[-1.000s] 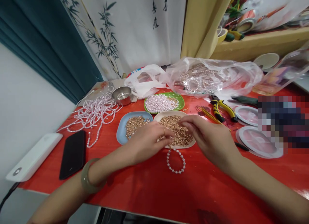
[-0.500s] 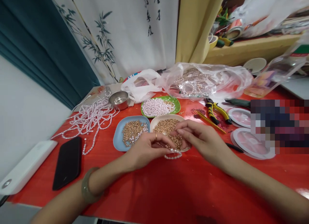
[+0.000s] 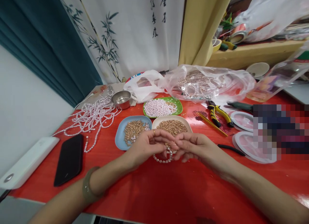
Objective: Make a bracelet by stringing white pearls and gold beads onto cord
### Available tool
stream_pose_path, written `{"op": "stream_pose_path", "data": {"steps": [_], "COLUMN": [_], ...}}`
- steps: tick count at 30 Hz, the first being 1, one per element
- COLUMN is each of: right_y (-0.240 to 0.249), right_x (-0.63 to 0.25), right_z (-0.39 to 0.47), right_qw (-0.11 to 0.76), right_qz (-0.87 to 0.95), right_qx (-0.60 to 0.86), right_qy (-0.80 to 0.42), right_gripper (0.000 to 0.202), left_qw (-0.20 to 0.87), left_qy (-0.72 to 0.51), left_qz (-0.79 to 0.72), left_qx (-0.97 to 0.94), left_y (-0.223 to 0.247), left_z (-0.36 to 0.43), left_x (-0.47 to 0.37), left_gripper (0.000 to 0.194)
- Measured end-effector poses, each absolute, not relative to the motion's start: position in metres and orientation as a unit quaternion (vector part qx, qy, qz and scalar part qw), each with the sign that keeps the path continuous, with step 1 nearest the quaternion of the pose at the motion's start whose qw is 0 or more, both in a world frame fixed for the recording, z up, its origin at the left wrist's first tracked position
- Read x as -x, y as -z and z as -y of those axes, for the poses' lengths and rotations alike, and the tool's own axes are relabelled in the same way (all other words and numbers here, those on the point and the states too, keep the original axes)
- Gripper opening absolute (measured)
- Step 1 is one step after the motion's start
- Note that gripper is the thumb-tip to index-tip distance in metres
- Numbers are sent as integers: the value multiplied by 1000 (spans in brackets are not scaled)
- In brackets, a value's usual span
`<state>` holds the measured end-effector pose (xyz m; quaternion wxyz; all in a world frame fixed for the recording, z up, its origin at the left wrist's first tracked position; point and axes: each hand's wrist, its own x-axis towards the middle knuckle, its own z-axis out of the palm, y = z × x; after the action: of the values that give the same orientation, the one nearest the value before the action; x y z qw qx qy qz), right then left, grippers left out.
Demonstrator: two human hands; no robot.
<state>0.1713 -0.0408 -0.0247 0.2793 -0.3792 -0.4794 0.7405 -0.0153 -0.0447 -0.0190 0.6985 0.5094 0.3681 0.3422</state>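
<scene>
A short string of pearly beads (image 3: 163,160) hangs in a loop beneath the fingers of my left hand (image 3: 149,146), which is closed on it. My right hand (image 3: 195,146) meets it fingertip to fingertip, thumb and fingers pinched together; what they hold is too small to name. Just behind my hands lie a cream plate of gold beads (image 3: 190,127) and a blue plate (image 3: 118,138) with gold and pearly beads. A green plate (image 3: 180,108) of pale pink beads sits farther back.
Long bead strands (image 3: 96,112) and a metal bowl (image 3: 121,100) are at back left, a black phone (image 3: 69,160) at left. Pliers (image 3: 218,113), yellow tweezers (image 3: 212,124) and thread spools (image 3: 254,147) lie right. A plastic bag (image 3: 207,83) stands behind.
My right hand has moved down and left from over the cream plate to meet my left fingertips. The bead loop now hangs farther left and lower. The view has shifted slightly.
</scene>
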Motion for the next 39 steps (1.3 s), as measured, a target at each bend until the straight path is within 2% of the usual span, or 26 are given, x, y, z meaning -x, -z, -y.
{"op": "stream_pose_path", "data": {"steps": [9,14,20,27,32,39], "right_y": [27,27,23,19,21,19], "right_x": [-170,-172,-173,-170,-174,-172], "right_z": [41,40,42,47,45,49], "right_qw": [297,285,290,281,313,344], "right_qz": [413,379,458,520,552,578], "right_qx": [352,365,373,381,367,320], "right_qy": [-786,-801,-753,-711,-680,-667], "right_gripper": [11,11,12,12,11,11], "left_qw": [711,655,644,651,648,664], "left_qy": [-325,-279,-193,-119,-161,-256], "left_qz": [-393,-418,-461,-438,-471,-472], "left_qx": [-485,-565,-579,-608,-577,-520], "left_y": [16,13,12,10,11,19], "left_z": [46,46,46,47,46,44], "left_x": [14,15,17,19,22,21], "left_gripper": [17,13,17,15,20,18]}}
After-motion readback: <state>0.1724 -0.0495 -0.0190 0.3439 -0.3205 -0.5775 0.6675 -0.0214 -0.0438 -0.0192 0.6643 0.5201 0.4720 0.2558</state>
